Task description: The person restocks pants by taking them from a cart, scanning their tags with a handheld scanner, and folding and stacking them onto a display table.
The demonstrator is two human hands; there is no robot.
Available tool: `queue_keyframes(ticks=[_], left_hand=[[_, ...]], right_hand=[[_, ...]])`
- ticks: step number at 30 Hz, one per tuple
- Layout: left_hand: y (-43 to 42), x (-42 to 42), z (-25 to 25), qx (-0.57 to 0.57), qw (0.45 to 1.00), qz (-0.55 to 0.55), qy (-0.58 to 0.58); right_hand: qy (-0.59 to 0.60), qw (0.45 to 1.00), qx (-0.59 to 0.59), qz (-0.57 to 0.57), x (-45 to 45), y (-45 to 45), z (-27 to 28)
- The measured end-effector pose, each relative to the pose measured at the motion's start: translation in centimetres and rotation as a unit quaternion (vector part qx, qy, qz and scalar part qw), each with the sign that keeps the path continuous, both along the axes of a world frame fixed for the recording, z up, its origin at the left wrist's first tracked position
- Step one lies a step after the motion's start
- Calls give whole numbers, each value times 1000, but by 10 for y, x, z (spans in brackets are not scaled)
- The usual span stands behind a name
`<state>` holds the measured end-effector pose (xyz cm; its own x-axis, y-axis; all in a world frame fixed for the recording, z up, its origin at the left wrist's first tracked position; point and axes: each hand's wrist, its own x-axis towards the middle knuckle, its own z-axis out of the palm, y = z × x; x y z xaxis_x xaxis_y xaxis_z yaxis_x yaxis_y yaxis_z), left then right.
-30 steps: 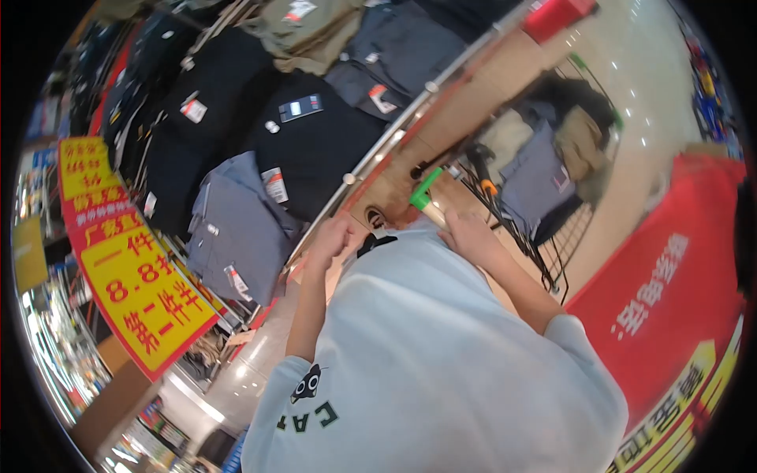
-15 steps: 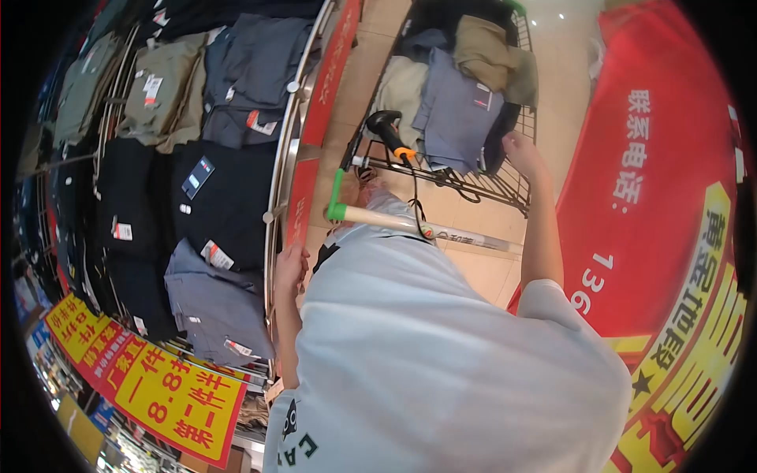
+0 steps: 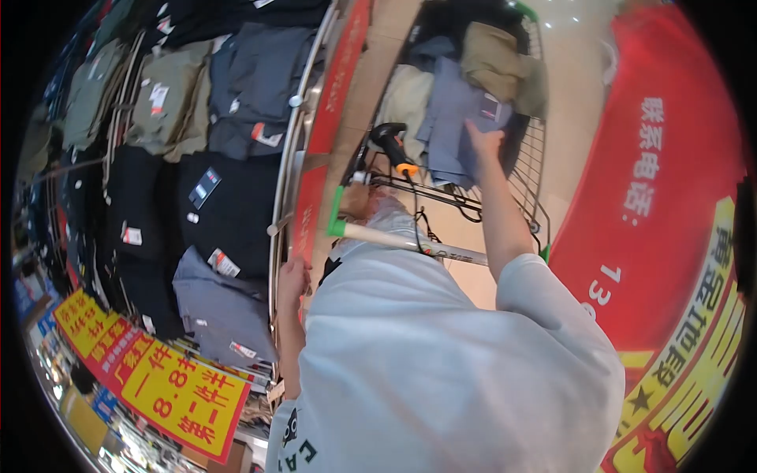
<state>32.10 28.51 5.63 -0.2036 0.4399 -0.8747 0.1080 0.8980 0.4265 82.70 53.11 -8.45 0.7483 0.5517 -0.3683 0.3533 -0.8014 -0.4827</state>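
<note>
My right hand (image 3: 487,143) reaches into the shopping cart (image 3: 527,169), over folded grey-blue trousers (image 3: 449,106) with a dark label (image 3: 490,107). One finger is stretched out and the hand looks open; whether it touches the cloth I cannot tell. Beside the trousers lie pale folded clothes (image 3: 408,98) and an olive-brown folded garment (image 3: 490,59). A black and orange handheld scanner (image 3: 392,146) rests at the cart's near end, its cable hanging down. My left hand (image 3: 293,277) is closed at the edge of the display rack (image 3: 277,205), its fingertips hidden.
On the left, the rack carries stacks of black trousers (image 3: 229,197), grey trousers (image 3: 260,75) and khaki trousers (image 3: 162,94) with tags. A yellow and red sale sign (image 3: 169,386) hangs below. The cart's handle (image 3: 378,236) crosses before my body. A large red banner (image 3: 670,158) stands right.
My right hand has moved left from the cart's right side to over the grey-blue trousers. My left hand has shifted slightly down and stays at the rack edge.
</note>
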Motion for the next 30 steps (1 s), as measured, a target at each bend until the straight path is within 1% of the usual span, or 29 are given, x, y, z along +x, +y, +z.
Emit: queue_keyframes(ticks=[1,2,3,4,5,7,8,9,10,12,13,14,15,16,18,19,20,21,22,23,24,25,26,27,28,29,30], left_hand=[[-7,-2,-6,-6,1000,7,3],[-10,0,-9,-19,999,-3,34],[-11,3,-6,-4,999,-8,50],[-20,-4,-18,13,999,-15,28],[-16,0,-5,-6,997,-34,74],[-11,-4,11,17,998,-20,53],[-15,-10,13,19,998,-6,59],[-16,-11,14,22,998,5,65],[-17,-10,12,26,997,13,69],[-24,-17,2,35,997,21,62],[-27,-19,1,29,997,32,59],[-30,-22,0,23,997,43,58],[-34,-25,-1,25,997,43,56],[-36,-26,0,17,998,34,56],[-39,-29,0,13,998,28,55],[-42,-31,-1,13,997,53,49],[-46,-34,0,13,996,76,44],[-49,-39,1,13,996,75,43],[-52,-45,2,21,993,97,62],[-55,-51,5,29,989,119,79],[-60,-59,10,61,979,148,126],[-64,-67,18,95,966,173,168],[-72,-87,22,100,964,198,145],[-85,-97,30,202,943,144,222],[-86,-112,27,112,932,281,200],[-94,-116,28,168,901,339,213],[-102,-136,13,171,886,364,232]], right_hand=[[-28,999,6,13,8,2,-4],[-48,998,11,35,14,4,-12],[-36,996,5,87,12,3,8],[-50,986,41,156,15,1,6],[-38,984,58,166,14,0,8],[-94,977,46,187,19,4,-3],[-58,974,60,210,19,2,8],[-80,969,87,219,12,-3,24],[-83,967,89,224,15,-6,31],[6,971,110,211,21,-9,43],[4,971,111,212,22,-8,44],[-71,969,16,238,22,-8,44],[-145,951,-79,260,23,-8,45],[-147,951,-77,260,19,-10,52],[-189,937,-65,286,8,-10,63],[-190,936,-64,288,8,-7,61],[-162,941,-67,289,12,-4,56],[-133,945,-70,290,14,-4,50],[-135,945,-70,288,17,-4,44],[-133,939,-108,298,20,-3,40],[-133,932,-144,306,24,-1,35],[-121,939,-135,293,28,3,33],[-162,941,-120,273,36,6,18],[-151,951,-86,255,22,3,43],[-159,962,-61,215,16,4,48],[-160,967,12,198,17,3,46],[-120,969,50,210,26,7,40]])
